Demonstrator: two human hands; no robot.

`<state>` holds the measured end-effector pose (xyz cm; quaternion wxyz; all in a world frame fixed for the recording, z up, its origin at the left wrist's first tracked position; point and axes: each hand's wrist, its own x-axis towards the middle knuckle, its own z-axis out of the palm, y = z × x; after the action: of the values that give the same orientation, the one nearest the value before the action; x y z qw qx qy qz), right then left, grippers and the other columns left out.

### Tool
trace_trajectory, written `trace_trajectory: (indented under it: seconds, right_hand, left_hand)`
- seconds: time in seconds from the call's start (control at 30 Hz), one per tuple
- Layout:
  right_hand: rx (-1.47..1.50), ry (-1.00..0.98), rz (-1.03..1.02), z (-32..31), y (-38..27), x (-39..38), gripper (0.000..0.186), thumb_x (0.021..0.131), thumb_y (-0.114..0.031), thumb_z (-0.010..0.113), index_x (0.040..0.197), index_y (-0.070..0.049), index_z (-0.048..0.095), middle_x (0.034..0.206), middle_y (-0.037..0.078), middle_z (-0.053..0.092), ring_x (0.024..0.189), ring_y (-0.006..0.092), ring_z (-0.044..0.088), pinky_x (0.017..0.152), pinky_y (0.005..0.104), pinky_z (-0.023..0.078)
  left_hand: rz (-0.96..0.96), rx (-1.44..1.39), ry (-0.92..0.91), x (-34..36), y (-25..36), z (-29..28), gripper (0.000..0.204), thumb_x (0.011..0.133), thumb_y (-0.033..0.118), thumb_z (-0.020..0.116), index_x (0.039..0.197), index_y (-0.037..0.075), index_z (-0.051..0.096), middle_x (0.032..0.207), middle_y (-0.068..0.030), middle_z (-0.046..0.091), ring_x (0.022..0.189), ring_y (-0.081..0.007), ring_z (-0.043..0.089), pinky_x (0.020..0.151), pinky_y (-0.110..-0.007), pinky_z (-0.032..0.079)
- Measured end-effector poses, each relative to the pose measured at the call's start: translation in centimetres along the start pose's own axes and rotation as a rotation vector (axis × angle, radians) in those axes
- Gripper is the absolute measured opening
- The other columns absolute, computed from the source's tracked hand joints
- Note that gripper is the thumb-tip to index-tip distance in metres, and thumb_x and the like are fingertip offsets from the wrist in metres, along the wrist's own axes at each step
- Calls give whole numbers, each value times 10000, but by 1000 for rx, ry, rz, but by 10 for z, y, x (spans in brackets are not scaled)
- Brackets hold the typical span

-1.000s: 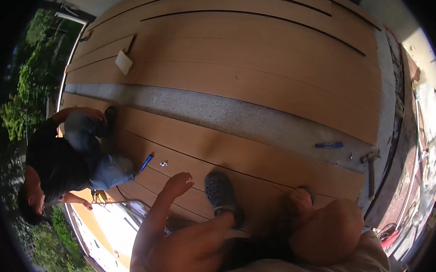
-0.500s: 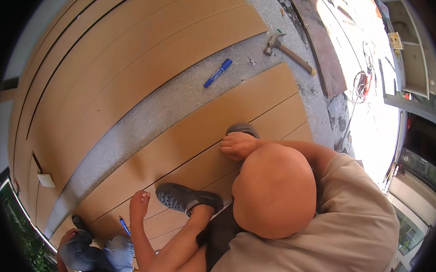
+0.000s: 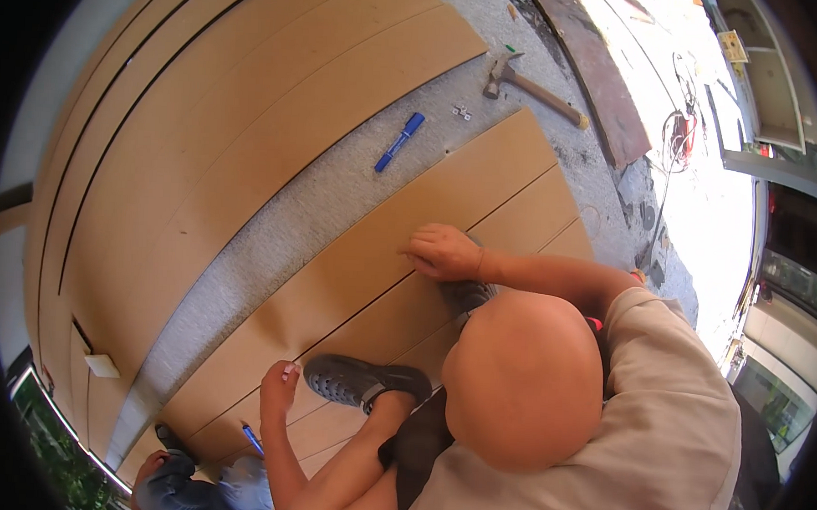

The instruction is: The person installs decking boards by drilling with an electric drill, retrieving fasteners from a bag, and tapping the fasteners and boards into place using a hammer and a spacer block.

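My right hand (image 3: 443,252) hovers over or rests on tan grooved boards (image 3: 344,261), beside the toe of a dark clog (image 3: 469,297). Its fingers are curled together; whatever they may hold is hidden. Nearer and to the left, my left hand (image 3: 280,383) is closed in a pinch beside my other dark clog (image 3: 357,382). A small pale spot shows at its fingertips, too small to name. Between the hands and closer to me rises my bent knee (image 3: 523,380). Beyond the near boards lies a blue marker (image 3: 400,142) on the grey floor (image 3: 334,174).
A wooden-handled hammer (image 3: 536,92) and small whitish clips (image 3: 461,113) lie on the floor farther off. More tan boards (image 3: 279,85) stretch across the far left. A person in jeans (image 3: 180,487) is at lower left, near another blue pen (image 3: 253,438). Cables (image 3: 678,139) lie at right.
My right hand has shifted from the clog's toe, leftward and away over the boards. In the picture, my left hand sits a little farther right. The whole view has turned slightly.
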<state>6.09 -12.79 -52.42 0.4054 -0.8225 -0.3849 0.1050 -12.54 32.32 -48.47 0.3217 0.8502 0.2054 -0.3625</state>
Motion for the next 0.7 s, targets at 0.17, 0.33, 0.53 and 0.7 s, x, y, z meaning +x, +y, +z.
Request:
trace_trajectory:
  seconds: [0.17, 0.33, 0.53, 0.7]
  right_hand:
    - [-488, 273, 141, -57, 89, 87, 297, 783, -42, 662, 1080, -64, 666, 1071, 93, 638, 1030, 310, 590, 882, 403, 509]
    - [-688, -297, -84, -61, 142, 137, 126, 787, -105, 655, 907, -69, 654, 1016, 71, 627, 1032, 277, 567, 892, 381, 492]
    - [-631, -162, -176, -98, 114, 220, 251, 771, -32, 639, 1019, -38, 683, 1031, 117, 639, 1044, 311, 594, 890, 435, 517]
    - [-557, 202, -175, -59, 52, 252, 276, 909, -57, 632, 1182, -14, 650, 1084, 129, 666, 1046, 318, 613, 893, 421, 519]
  left_hand:
    - [-5, 70, -23, -12, -12, 6, 220, 938, 233, 698, 993, 21, 713, 911, -161, 730, 823, -298, 694, 763, -389, 543]
    - [-9, 83, -10, -16, -21, 10, 225, 937, 245, 695, 1023, 39, 720, 936, -147, 740, 830, -269, 702, 774, -372, 547]
    - [172, 52, 117, -5, -4, 32, 305, 928, 347, 659, 941, 42, 670, 932, -192, 692, 923, -397, 661, 802, -494, 525]
    - [81, 106, 135, -37, -6, 33, 323, 921, 352, 653, 955, 34, 700, 995, -193, 688, 980, -387, 663, 844, -500, 534]
